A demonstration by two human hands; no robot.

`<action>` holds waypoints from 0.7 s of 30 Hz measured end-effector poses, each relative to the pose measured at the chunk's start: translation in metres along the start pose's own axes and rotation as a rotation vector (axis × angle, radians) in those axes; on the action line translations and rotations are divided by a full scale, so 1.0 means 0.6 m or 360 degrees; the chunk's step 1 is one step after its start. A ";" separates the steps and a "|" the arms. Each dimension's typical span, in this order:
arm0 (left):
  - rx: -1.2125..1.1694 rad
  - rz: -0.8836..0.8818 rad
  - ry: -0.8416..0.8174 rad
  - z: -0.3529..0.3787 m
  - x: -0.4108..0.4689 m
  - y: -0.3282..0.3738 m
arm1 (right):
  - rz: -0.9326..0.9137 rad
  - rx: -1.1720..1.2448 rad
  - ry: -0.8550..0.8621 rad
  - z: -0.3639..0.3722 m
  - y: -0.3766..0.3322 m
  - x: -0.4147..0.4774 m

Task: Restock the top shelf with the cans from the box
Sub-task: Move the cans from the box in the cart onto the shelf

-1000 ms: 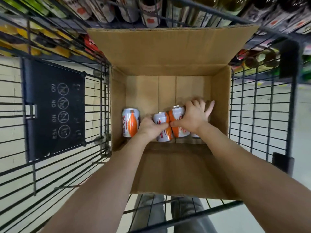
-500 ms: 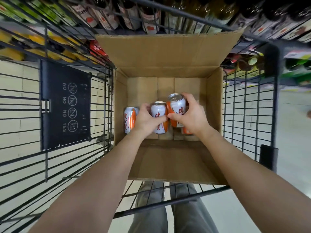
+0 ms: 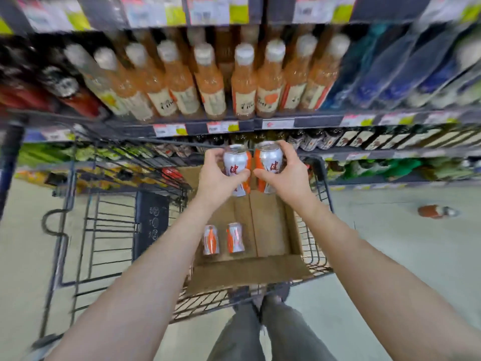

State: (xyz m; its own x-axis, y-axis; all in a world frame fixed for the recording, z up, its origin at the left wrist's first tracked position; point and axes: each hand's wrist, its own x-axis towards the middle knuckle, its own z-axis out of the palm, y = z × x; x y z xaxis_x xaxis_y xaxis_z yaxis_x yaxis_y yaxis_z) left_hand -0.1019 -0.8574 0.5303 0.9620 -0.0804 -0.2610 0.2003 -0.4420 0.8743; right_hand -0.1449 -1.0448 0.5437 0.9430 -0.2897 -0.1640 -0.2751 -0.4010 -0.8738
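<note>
Head view: left hand [image 3: 217,178] curls fingers round left can [image 3: 235,162]; right hand [image 3: 286,175] likewise round right can [image 3: 269,160]; neither shelved; two spare cans [image 3: 210,239] lie in the box [image 3: 270,230].

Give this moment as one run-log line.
left hand: grips silver-and-orange metal can | right hand: grips second can | brown cardboard box: two cans lie inside

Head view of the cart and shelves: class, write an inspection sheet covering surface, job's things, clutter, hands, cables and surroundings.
Surface: open cardboard box sits in a wire cart.
Job's things: lying can beside second lying can on the box floor.
Clutter: blurred red object on the floor.
Hands: left hand grips left-held can; right hand grips right-held can, both above the box.
Cables: nothing seen.
Surroundings: shelves of orange bottles ahead.
</note>
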 end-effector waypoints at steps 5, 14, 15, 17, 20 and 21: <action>-0.0004 0.0332 0.0060 -0.037 -0.024 0.154 | -0.0150 0.0033 0.0168 -0.088 -0.120 -0.021; -0.0046 0.0855 0.0004 -0.054 -0.072 0.431 | -0.0391 0.0001 0.0537 -0.303 -0.292 -0.070; -0.0050 0.0901 -0.0009 -0.049 -0.082 0.462 | -0.0406 0.0016 0.0581 -0.330 -0.306 -0.076; -0.0083 0.1003 -0.0031 -0.033 -0.100 0.518 | -0.0453 0.0053 0.0650 -0.387 -0.331 -0.087; -0.0086 0.1155 -0.0026 -0.002 -0.127 0.602 | -0.0591 0.0048 0.0754 -0.478 -0.358 -0.101; -0.0086 0.1201 -0.0013 0.011 -0.138 0.630 | -0.0638 0.0042 0.0787 -0.508 -0.365 -0.104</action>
State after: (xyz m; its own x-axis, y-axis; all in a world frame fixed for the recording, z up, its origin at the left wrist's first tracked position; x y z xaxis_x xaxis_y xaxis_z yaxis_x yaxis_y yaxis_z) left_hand -0.1067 -1.0241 0.8798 0.8401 -0.3508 0.4137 -0.5033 -0.2201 0.8356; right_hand -0.2004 -1.2040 0.8851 0.7721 -0.4909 0.4036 0.0920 -0.5421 -0.8353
